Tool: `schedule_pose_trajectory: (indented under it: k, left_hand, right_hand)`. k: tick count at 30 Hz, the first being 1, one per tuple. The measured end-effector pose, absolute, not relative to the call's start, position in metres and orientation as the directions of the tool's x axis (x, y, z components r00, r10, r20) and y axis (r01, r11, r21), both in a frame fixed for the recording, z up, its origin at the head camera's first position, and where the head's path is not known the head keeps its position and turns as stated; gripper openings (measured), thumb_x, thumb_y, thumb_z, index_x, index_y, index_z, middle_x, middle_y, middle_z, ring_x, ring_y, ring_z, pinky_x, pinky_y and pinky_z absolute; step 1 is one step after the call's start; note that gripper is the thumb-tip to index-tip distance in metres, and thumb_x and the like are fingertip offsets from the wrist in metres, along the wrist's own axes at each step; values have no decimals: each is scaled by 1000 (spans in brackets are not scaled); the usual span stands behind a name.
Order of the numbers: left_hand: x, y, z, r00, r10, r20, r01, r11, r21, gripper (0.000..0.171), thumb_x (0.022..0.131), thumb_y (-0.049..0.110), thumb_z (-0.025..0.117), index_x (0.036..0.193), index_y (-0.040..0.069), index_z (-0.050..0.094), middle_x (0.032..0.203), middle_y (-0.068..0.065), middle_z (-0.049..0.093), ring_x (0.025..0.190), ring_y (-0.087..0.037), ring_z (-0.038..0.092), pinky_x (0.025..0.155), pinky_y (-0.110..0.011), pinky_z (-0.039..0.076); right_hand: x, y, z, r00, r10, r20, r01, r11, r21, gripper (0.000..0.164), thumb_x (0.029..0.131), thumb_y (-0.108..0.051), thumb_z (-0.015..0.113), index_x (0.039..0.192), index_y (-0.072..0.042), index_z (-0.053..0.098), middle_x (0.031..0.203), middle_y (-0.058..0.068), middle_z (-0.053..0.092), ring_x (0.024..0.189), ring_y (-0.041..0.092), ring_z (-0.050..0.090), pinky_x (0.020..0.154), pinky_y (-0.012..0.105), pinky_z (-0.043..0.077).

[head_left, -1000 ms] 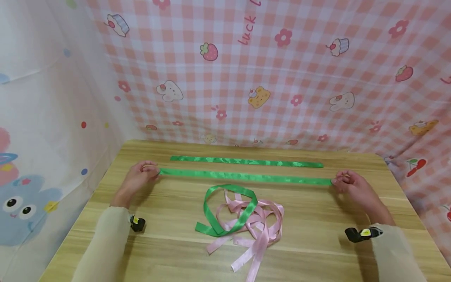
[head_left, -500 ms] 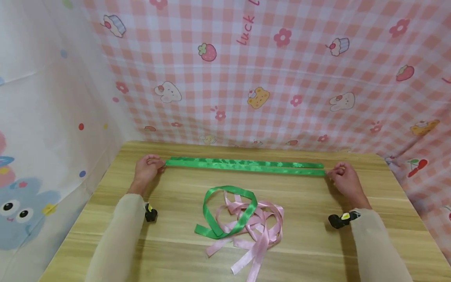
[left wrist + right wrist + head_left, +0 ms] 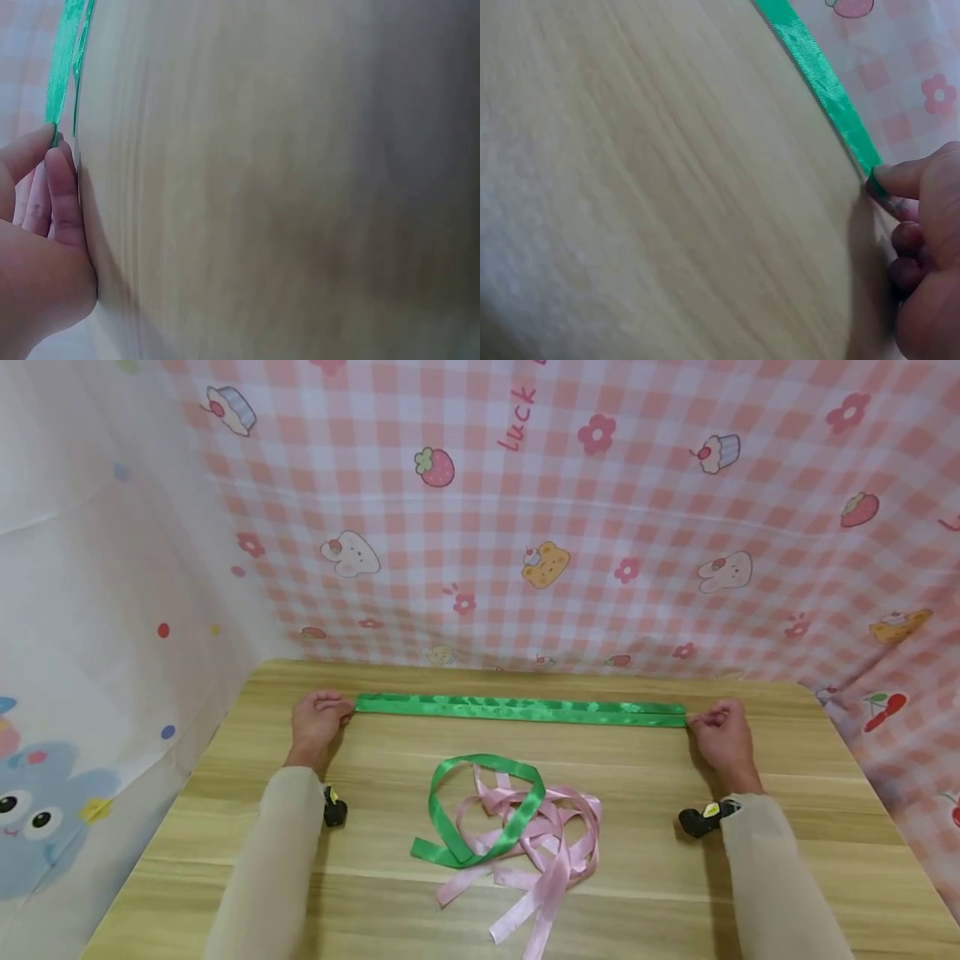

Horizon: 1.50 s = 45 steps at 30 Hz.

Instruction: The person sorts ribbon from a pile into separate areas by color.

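A green satin ribbon [image 3: 517, 711] stretches straight across the back of the table between both hands. My left hand [image 3: 318, 727] pinches its left end between thumb and finger, as the left wrist view shows at the ribbon end [image 3: 60, 97]. At the other end, my right hand [image 3: 726, 739] pinches the ribbon [image 3: 832, 94] with thumb and forefinger, the other fingers curled beneath. Just behind it lies a second straight green ribbon [image 3: 600, 707], its near edge overlapped by the held one in the head view.
Nearer on the wooden table [image 3: 390, 910] lies a looped green ribbon [image 3: 441, 806], partly over a tangle of pink ribbon [image 3: 551, 893]. A pink checked cloth [image 3: 480, 527] hangs behind the table, and a white printed cloth [image 3: 97, 577] hangs at the left.
Both hands have carried the held green ribbon away from me and drawn slightly closer together. It now lies against the second straight ribbon, where a gap showed before.
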State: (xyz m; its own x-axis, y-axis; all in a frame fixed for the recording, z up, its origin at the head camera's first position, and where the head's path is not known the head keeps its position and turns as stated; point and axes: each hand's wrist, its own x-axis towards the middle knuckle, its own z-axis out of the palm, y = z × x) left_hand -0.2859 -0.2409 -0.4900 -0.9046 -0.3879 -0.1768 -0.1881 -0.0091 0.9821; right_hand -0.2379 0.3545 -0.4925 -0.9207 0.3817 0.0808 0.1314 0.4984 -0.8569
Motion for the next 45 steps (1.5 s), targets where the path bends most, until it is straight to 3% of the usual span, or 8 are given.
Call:
schedule_pose_trajectory:
  k: [6,15,29,33,36,39,42,45]
  left_hand:
    - [-287,-240,-489,-890,-410,-201,-217,-8,976,24,86,-5,71,104,1,57,66,12,64,62,-2,63,62,-15,53]
    - [-285,-237,-487,-887,-401,-230,-239,-28,971,33,86,-2,73,115,0,57,84,2,72,69,-5,65,68,-17,54]
    - [-286,-236,-487,-887,-407,-219,-220,-45,975,42,86,-4,73,123,-3,54,79,8,69,68,-1,64,65,-15,54]
    - [-284,-238,-486,-884,-395,-250,-200,-164,966,43,85,-9,71,123,0,52,77,8,69,71,-1,65,68,-16,55]
    - [-281,-240,-484,-890,-371,-267,-178,-257,950,45,86,-11,68,123,2,49,75,8,65,72,-1,64,70,-17,55]
    - [-275,-243,-482,-902,-346,-256,-182,-232,956,46,88,-6,68,127,2,46,74,12,63,70,0,59,66,-16,53]
    - [-266,-243,-476,-924,-303,-235,-229,-55,972,46,92,5,68,132,0,45,78,13,59,68,-1,55,61,-15,49]
    - [-256,-237,-468,-957,-176,-230,-252,112,961,47,96,11,64,136,-3,44,90,2,62,74,-5,58,66,-19,52]
  right_hand:
    - [-240,352,-495,-889,453,60,168,446,-879,30,91,-10,68,104,-10,41,64,-32,50,66,-14,49,71,14,37]
    - [-240,350,-499,-869,490,72,173,437,-883,40,91,-12,69,120,-3,43,61,-34,50,66,-13,50,76,14,37]
    - [-239,348,-500,-862,500,83,163,430,-888,48,91,-14,70,128,-2,43,63,-33,51,66,-12,51,75,15,37]
    - [-237,349,-498,-870,491,45,184,407,-895,53,91,-21,71,131,-6,41,75,-28,55,73,-8,52,77,16,38]
    - [-234,351,-495,-866,499,-10,224,371,-902,57,90,-26,73,132,-11,38,95,-15,54,84,-1,50,80,19,39]
    - [-230,351,-490,-862,505,-41,256,364,-895,61,90,-29,73,134,-11,35,109,-4,48,92,5,46,80,21,39]
    - [-224,345,-480,-886,462,-41,254,410,-876,61,92,-29,69,138,-6,34,114,1,45,91,8,46,73,22,43]
    - [-219,330,-468,-951,311,3,159,495,-854,52,96,-25,63,135,1,40,113,8,49,81,8,51,61,23,48]
